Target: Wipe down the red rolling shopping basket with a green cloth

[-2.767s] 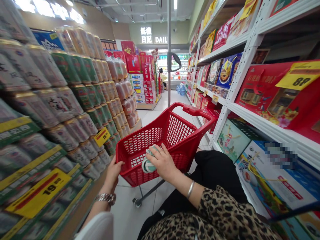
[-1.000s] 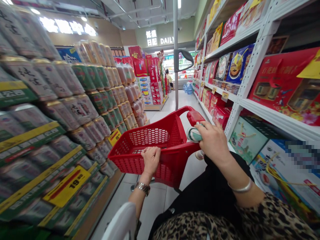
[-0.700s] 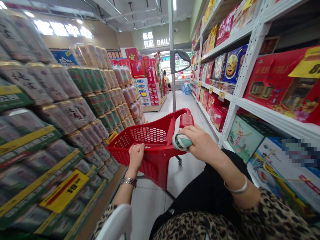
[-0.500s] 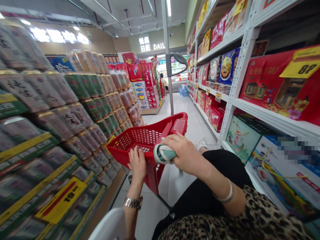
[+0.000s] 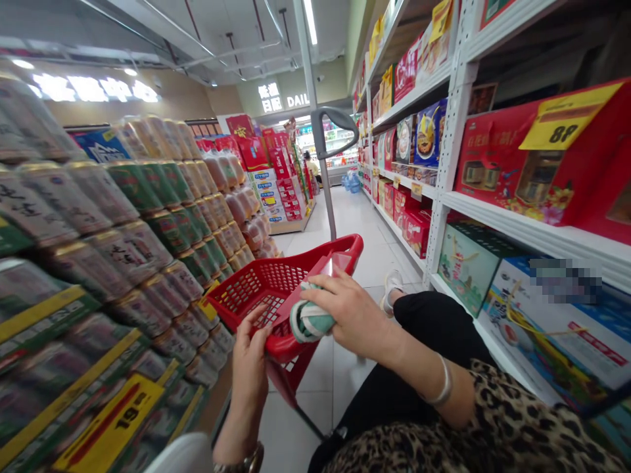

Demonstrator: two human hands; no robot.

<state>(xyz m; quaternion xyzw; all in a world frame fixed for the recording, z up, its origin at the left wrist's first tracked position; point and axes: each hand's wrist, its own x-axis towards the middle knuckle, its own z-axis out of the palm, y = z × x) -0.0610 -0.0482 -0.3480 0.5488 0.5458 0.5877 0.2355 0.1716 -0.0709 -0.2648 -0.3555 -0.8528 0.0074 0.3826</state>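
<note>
A rolled green-and-white cloth bundle (image 5: 309,322) is gripped in the closed right hand (image 5: 350,315), projecting leftward over the red plastic basket (image 5: 345,246); whether the left hand (image 5: 249,374) grips the basket cannot be told.

Stacked cans (image 5: 131,246) fill the near left, with a yellow price tag (image 5: 111,417) reading 19 below them. White metal shelves (image 5: 522,222) on the right hold red gift boxes (image 5: 513,174).
</note>
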